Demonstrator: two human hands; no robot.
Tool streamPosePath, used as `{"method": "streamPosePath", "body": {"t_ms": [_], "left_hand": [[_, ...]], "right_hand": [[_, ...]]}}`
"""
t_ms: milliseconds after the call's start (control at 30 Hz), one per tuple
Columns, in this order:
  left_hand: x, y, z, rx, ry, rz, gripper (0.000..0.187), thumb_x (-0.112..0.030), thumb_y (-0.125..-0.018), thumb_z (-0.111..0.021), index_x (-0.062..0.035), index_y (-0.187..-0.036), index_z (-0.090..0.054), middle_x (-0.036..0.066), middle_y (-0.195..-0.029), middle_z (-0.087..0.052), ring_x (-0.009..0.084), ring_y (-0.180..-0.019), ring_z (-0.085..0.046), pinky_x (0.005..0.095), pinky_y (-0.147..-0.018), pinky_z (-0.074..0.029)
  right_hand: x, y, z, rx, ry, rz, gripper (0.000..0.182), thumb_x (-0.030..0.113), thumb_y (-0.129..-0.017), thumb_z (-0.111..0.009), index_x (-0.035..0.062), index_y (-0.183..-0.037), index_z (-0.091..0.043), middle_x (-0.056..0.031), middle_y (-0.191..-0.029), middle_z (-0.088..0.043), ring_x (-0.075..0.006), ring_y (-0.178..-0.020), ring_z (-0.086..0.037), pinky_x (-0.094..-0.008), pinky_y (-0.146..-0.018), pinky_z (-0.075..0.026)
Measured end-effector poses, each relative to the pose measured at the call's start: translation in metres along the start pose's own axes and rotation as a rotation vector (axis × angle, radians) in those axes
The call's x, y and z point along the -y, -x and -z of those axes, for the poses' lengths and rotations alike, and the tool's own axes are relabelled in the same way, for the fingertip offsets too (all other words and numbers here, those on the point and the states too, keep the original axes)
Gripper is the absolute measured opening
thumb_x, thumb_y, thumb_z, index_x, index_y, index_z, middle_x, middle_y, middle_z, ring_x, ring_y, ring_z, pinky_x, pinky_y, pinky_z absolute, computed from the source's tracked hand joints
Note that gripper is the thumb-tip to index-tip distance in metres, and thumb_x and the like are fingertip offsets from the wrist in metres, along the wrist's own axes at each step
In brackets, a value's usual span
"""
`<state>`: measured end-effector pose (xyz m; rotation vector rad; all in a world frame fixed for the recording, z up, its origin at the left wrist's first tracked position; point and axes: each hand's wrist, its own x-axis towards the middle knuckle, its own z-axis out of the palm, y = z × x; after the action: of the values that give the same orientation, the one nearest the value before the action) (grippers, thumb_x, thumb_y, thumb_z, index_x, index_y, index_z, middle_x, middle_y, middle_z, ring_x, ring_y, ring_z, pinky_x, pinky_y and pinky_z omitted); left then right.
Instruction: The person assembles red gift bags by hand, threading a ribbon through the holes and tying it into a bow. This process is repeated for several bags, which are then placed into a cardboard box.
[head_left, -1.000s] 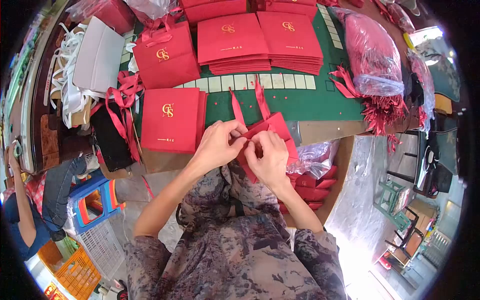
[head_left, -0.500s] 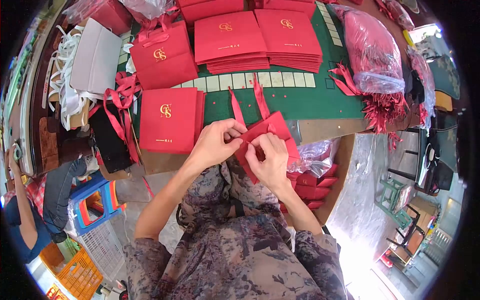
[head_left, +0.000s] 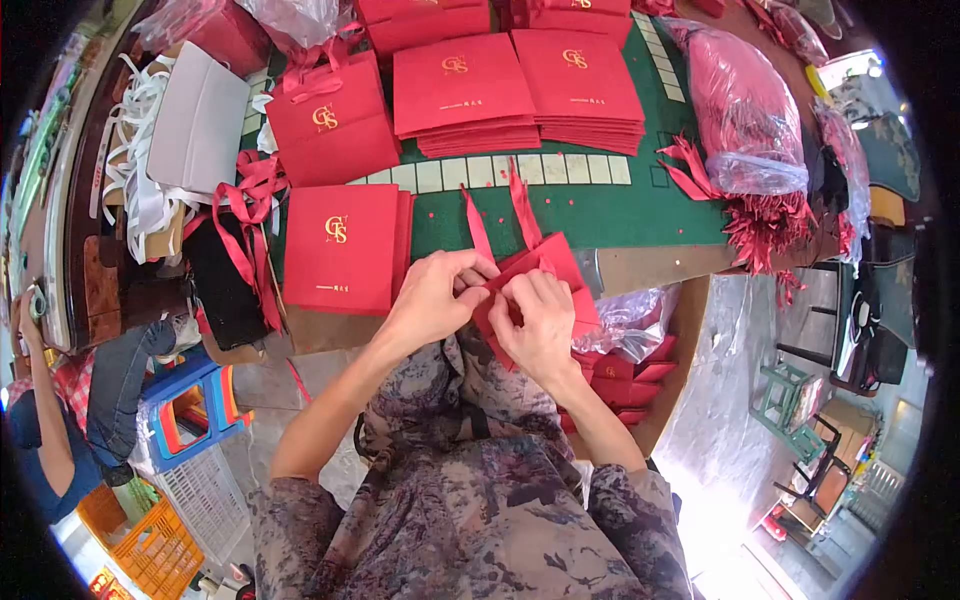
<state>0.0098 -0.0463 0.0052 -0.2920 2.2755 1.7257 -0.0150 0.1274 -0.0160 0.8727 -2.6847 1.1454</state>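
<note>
We work at a desk (head_left: 620, 215) covered with a green mat, whose near edge shows bare brown board. On the mat lie stacks of flat red bags (head_left: 520, 90) with gold lettering, another stack of red bags (head_left: 340, 245) lies just left of our hands, and one standing red bag (head_left: 330, 120) is further back beside a grey bag (head_left: 195, 120) and loose white ribbons (head_left: 135, 170). To the right lies a plastic sack of red ribbons (head_left: 745, 110). Past the desk's corner, the floor holds small stools (head_left: 785, 395); at far left another person (head_left: 45, 420) sits near a blue stool (head_left: 185, 400). Our left hand (head_left: 430, 295) and right hand (head_left: 540, 320) are close together, both pinching the top edge of a folded red bag (head_left: 560, 270) held over the desk's near edge, its two ribbon ends (head_left: 500, 210) pointing away. Compared with a second ago, the hands have drawn slightly closer and the bag has hardly moved.
</note>
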Motion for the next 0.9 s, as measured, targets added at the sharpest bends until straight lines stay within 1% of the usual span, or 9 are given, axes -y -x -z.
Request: {"method": "streamPosePath", "body": {"t_ms": [167, 233, 367, 467, 500, 567, 600, 833, 900], "left_hand": [[0.006, -0.003, -0.006, -0.048, -0.052, -0.066, 0.02, 0.002, -0.083, -0.065, -0.0011, -0.102, -0.07, 0.007, -0.075, -0.07, 0.0102, -0.07, -0.065, 0.0284, -0.065, -0.053], [0.022, -0.006, -0.012, -0.088, 0.017, -0.116, 0.019, 0.0, -0.085, -0.065, -0.0017, -0.103, -0.071, 0.008, -0.076, -0.071, 0.0098, -0.073, -0.065, 0.0294, -0.066, -0.053], [0.014, -0.006, -0.007, -0.072, -0.019, -0.117, 0.019, -0.003, -0.083, -0.065, -0.0046, -0.101, -0.072, 0.01, -0.076, -0.07, 0.0118, -0.073, -0.067, 0.0302, -0.066, -0.053], [0.017, -0.008, -0.019, -0.169, -0.108, -0.183, 0.02, -0.003, -0.078, -0.061, -0.0061, -0.094, -0.073, 0.015, -0.078, -0.07, 0.0248, -0.071, -0.068, 0.0362, -0.064, -0.053], [0.016, -0.008, -0.022, -0.19, -0.143, -0.21, 0.02, -0.002, -0.076, -0.06, -0.0064, -0.09, -0.074, 0.016, -0.08, -0.07, 0.0309, -0.072, -0.069, 0.0403, -0.064, -0.053], [0.011, -0.005, -0.021, -0.133, -0.153, -0.217, 0.021, -0.002, -0.076, -0.058, -0.0073, -0.09, -0.073, 0.015, -0.081, -0.07, 0.0322, -0.078, -0.068, 0.0426, -0.067, -0.053], [0.009, -0.002, -0.026, -0.251, -0.26, -0.239, 0.022, -0.003, -0.077, -0.059, -0.0076, -0.093, -0.073, 0.015, -0.084, -0.071, 0.0339, -0.086, -0.066, 0.045, -0.073, -0.052], [0.018, -0.011, -0.025, -0.187, -0.01, -0.283, 0.023, -0.001, -0.079, -0.059, -0.005, -0.098, -0.072, 0.013, -0.091, -0.072, 0.0293, -0.089, -0.069, 0.0405, -0.079, -0.055], [0.015, -0.009, -0.028, -0.13, -0.117, -0.293, 0.027, 0.001, -0.082, -0.058, -0.0014, -0.106, -0.07, 0.013, -0.099, -0.073, 0.0246, -0.094, -0.072, 0.0362, -0.083, -0.056]], "right_hand": [[0.004, -0.005, 0.0, -0.067, 0.234, 0.222, 0.016, 0.006, -0.073, -0.07, 0.0072, -0.081, -0.056, -0.0106, -0.078, -0.053, -0.0301, -0.074, -0.055, -0.0424, -0.066, -0.042], [0.002, -0.001, -0.006, -0.056, 0.206, 0.152, 0.015, 0.005, -0.075, -0.069, 0.0064, -0.082, -0.056, -0.0115, -0.079, -0.054, -0.0311, -0.075, -0.056, -0.0428, -0.066, -0.043], [-0.008, 0.002, -0.008, 0.023, -0.223, -0.115, 0.012, 0.003, -0.079, -0.067, 0.003, -0.076, -0.055, -0.0143, -0.07, -0.056, -0.0328, -0.065, -0.059, -0.0419, -0.061, -0.048], [-0.002, -0.002, 0.004, 0.11, -0.235, -0.272, 0.014, 0.005, -0.079, -0.068, 0.0025, -0.076, -0.055, -0.0126, -0.07, -0.058, -0.0323, -0.065, -0.06, -0.0416, -0.06, -0.048], [-0.005, 0.001, -0.001, 0.105, -0.244, -0.233, 0.014, 0.005, -0.079, -0.068, 0.0025, -0.076, -0.055, -0.0126, -0.07, -0.058, -0.0323, -0.065, -0.06, -0.0416, -0.06, -0.048], [-0.016, 0.003, -0.011, -0.058, 0.183, 0.174, 0.015, 0.007, -0.079, -0.069, 0.0034, -0.08, -0.054, -0.0131, -0.076, -0.057, -0.0343, -0.071, -0.059, -0.0444, -0.062, -0.047], [-0.016, 0.001, -0.011, -0.072, 0.178, 0.197, 0.015, 0.007, -0.079, -0.069, 0.0034, -0.08, -0.054, -0.0131, -0.076, -0.057, -0.0343, -0.071, -0.059, -0.0444, -0.062, -0.047], [-0.015, -0.003, 0.01, 0.009, 0.074, 0.12, 0.014, 0.008, -0.08, -0.072, 0.0032, -0.082, -0.059, -0.0142, -0.077, -0.06, -0.033, -0.074, -0.062, -0.0419, -0.065, -0.049], [-0.019, -0.003, 0.012, 0.1, -0.019, -0.104, 0.016, 0.009, -0.08, -0.075, 0.0037, -0.085, -0.062, -0.0122, -0.076, -0.06, -0.0279, -0.075, -0.064, -0.0378, -0.068, -0.051]]}}
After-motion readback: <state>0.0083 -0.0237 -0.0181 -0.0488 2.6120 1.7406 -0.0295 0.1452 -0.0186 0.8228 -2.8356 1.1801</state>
